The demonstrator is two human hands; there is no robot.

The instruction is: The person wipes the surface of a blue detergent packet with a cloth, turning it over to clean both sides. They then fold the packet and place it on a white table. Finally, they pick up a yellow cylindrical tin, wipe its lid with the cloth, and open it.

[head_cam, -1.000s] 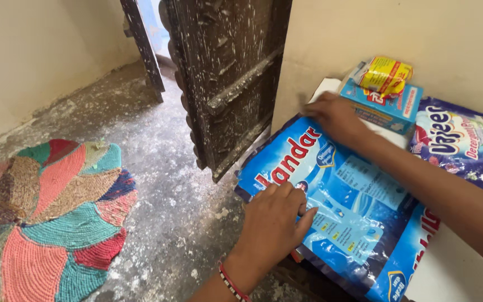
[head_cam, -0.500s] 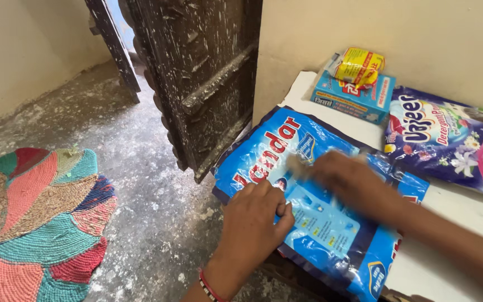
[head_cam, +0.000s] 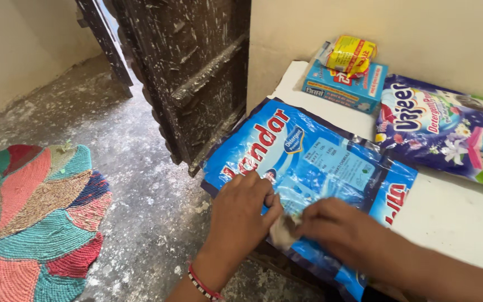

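Lying at the white table's (head_cam: 465, 218) front edge, a blue bag (head_cam: 314, 168) sits under both hands, left hand (head_cam: 241, 215) and right hand (head_cam: 336, 229) together pinching a small scrap (head_cam: 282, 230), beside a dark wooden door (head_cam: 191, 72) and grey floor (head_cam: 135, 184).

There are two hands, a left hand (head_cam: 240, 210) and a right hand (head_cam: 339, 229), one big blue bag (head_cam: 314, 162), one purple bag (head_cam: 443, 131), one blue box (head_cam: 345, 89), one yellow pack (head_cam: 350, 56) and one round rug (head_cam: 34, 218).

Both forearms are bare, no sleeves in view; the left hand (head_cam: 241, 215) has a wrist band of red, white and black beads. The right hand (head_cam: 336, 229) wears nothing.
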